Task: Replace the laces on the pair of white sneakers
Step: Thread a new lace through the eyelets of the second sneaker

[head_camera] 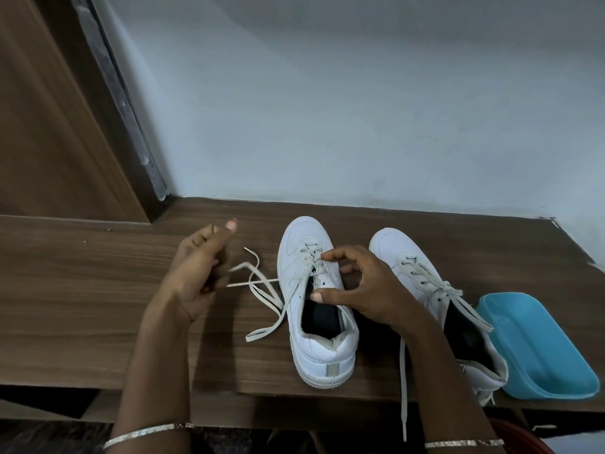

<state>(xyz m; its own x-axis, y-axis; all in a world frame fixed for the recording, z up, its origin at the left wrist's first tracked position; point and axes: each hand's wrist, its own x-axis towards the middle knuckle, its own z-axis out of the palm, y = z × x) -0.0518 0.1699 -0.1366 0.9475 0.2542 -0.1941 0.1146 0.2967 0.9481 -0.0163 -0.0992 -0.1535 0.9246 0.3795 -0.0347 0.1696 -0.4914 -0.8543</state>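
Observation:
Two white sneakers stand side by side on the wooden table (82, 290), toes pointing away from me. The left sneaker (314, 355) has its beige lace (265, 299) partly pulled out, and loose strands trail to the left over the table. My left hand (199, 267) pinches those strands beside the shoe. My right hand (357, 290) rests on the left sneaker, index fingertip on the laced eyelets and thumb on the collar edge. The right sneaker (393, 247) is still laced, and one lace end (404, 388) hangs over the table's front edge.
A light blue plastic tray (540, 348) lies at the right, touching the right sneaker's heel. A pale wall runs behind the table, and a brown wooden panel (49, 126) rises at the left. A red object (523, 437) shows below the table edge.

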